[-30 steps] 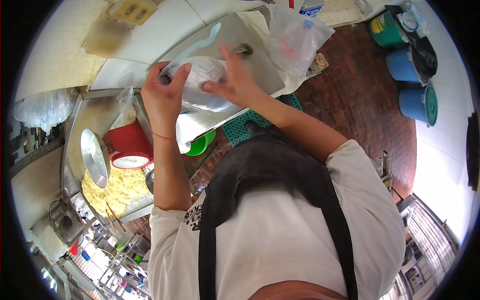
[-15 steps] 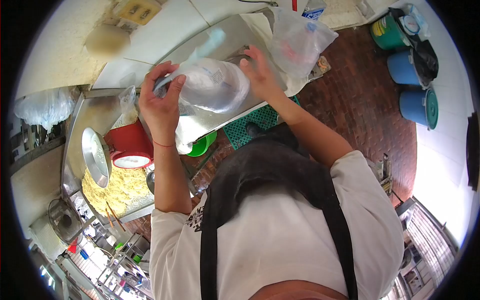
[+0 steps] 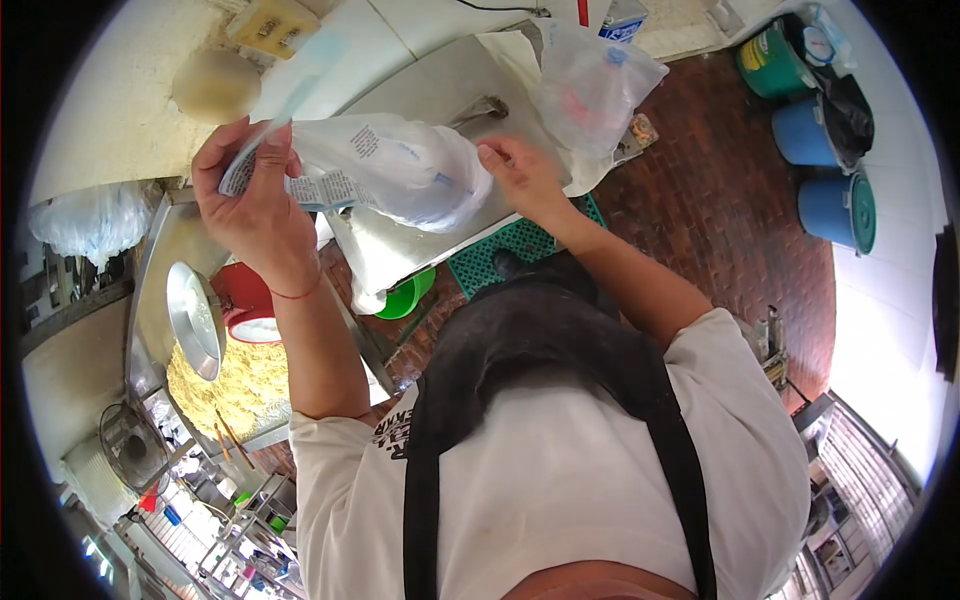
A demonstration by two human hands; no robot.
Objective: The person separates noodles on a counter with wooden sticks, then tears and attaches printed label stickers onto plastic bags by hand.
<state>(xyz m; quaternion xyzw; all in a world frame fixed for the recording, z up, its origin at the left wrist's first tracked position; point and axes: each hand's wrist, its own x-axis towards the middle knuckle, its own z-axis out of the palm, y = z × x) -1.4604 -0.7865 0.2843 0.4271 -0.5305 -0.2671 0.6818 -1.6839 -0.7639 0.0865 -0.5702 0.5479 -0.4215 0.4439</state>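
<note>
My left hand point(image 3: 255, 185) is closed on the gathered, printed end of a clear plastic bag point(image 3: 400, 165). The bag stretches to the right over a metal tray, its far part puffed out. What it contains is hard to make out. At the bag's rounded right end is my right hand point(image 3: 525, 175), thumb and fingers apart, slightly blurred. A pale blue strip point(image 3: 310, 85), smeared by motion, rises from near my left hand. Beneath the bag lies the metal tray point(image 3: 400, 95) on a white cloth.
Another plastic bag point(image 3: 600, 90) lies at the tray's right. Yellow shredded food point(image 3: 225, 385), a red container point(image 3: 240, 290) and a metal bowl point(image 3: 197, 320) are at the left. A green bucket point(image 3: 405, 297) stands below. Blue bins point(image 3: 835, 210) stand at the far right.
My left hand has moved left and up, drawing the bag's gathered end out longer. My right hand, over the bag a second ago, has shifted right to its rounded end.
</note>
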